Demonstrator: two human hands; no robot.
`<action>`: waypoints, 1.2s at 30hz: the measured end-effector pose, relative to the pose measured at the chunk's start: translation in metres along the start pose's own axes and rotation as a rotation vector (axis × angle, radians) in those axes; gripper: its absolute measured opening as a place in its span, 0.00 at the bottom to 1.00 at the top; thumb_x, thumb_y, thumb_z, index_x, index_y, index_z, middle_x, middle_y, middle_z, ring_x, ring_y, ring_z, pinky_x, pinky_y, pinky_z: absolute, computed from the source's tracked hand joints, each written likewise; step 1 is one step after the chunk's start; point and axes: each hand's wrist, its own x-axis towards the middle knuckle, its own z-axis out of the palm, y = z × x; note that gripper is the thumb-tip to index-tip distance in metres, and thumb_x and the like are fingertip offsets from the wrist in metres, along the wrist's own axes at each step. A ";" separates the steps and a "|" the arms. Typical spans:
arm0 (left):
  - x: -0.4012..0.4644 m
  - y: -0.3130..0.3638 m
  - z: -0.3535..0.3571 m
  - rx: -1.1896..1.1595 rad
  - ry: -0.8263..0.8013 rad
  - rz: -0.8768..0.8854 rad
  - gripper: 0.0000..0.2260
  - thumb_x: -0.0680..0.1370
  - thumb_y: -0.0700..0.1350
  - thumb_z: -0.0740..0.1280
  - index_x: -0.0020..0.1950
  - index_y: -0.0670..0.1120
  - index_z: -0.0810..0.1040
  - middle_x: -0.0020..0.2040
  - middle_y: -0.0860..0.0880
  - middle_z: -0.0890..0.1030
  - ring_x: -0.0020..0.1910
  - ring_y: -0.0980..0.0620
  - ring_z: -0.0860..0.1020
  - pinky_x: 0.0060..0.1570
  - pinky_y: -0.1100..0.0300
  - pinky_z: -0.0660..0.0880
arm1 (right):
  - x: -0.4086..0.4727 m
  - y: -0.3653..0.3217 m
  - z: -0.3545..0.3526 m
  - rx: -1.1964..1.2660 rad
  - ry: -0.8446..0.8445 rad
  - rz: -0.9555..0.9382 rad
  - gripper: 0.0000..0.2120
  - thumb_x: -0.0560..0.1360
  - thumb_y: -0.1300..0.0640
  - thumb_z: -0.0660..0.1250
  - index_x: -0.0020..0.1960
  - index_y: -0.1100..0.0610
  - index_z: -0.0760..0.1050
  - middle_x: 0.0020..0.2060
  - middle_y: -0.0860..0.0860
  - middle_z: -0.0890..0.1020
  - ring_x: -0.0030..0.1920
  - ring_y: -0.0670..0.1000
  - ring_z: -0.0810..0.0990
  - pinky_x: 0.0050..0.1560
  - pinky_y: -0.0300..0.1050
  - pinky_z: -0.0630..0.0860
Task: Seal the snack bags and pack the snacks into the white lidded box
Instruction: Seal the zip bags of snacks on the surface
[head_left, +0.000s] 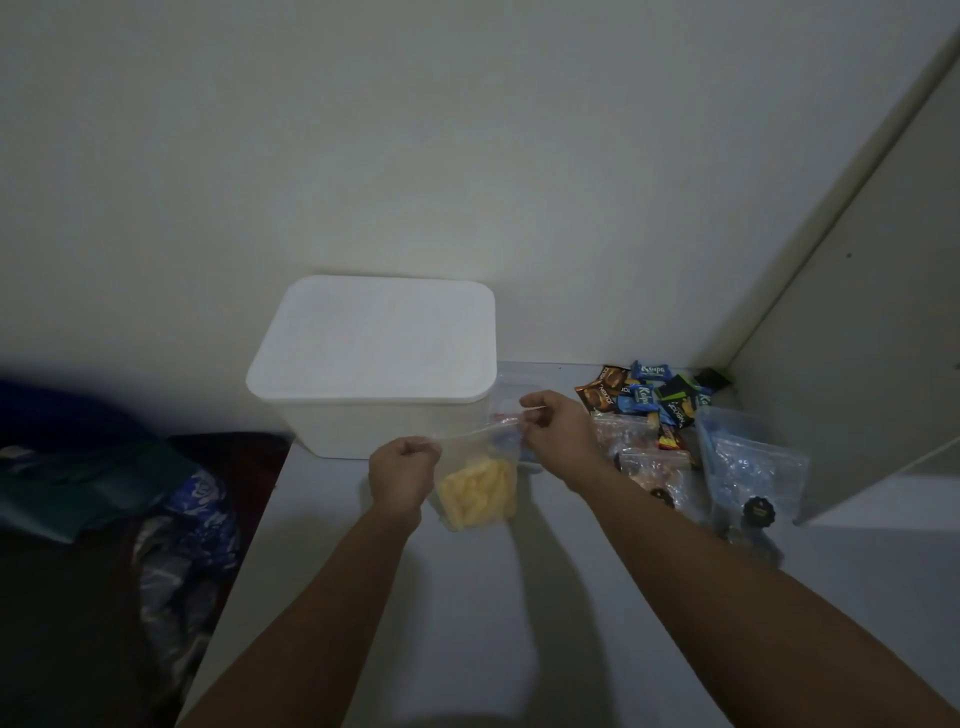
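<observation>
A clear zip bag (480, 483) with yellow puffed snacks hangs above the white table (467, 623). My left hand (402, 475) pinches the bag's top strip at its left end. My right hand (558, 434) pinches the same strip at its right end. Behind them stands the white box (374, 364) with its lid on. To the right lie more clear zip bags (748, 462) and a heap of small wrapped snacks (649, 395).
The table meets a pale wall at the back and a slanted white panel (857, 338) at the right. Left of the table's edge lies dark cloth and patterned fabric (192, 525).
</observation>
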 end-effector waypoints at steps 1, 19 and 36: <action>0.001 0.000 0.000 0.027 0.000 0.016 0.08 0.72 0.37 0.71 0.50 0.39 0.81 0.42 0.44 0.81 0.42 0.46 0.78 0.51 0.49 0.78 | 0.002 0.000 0.001 0.013 -0.001 0.023 0.18 0.72 0.73 0.64 0.59 0.59 0.76 0.45 0.56 0.83 0.50 0.58 0.83 0.49 0.55 0.82; -0.077 -0.016 0.116 0.518 -0.473 0.265 0.05 0.73 0.38 0.67 0.47 0.47 0.78 0.45 0.49 0.79 0.46 0.50 0.78 0.43 0.61 0.75 | -0.032 0.081 -0.136 -0.287 0.165 0.328 0.15 0.73 0.59 0.68 0.60 0.60 0.76 0.54 0.56 0.80 0.50 0.53 0.78 0.47 0.44 0.75; -0.092 -0.051 0.219 0.382 -0.472 0.009 0.14 0.72 0.35 0.62 0.56 0.44 0.77 0.46 0.45 0.82 0.45 0.48 0.80 0.43 0.54 0.78 | -0.021 0.147 -0.167 0.163 -0.095 0.318 0.14 0.71 0.47 0.70 0.54 0.42 0.70 0.51 0.51 0.82 0.51 0.56 0.83 0.51 0.61 0.81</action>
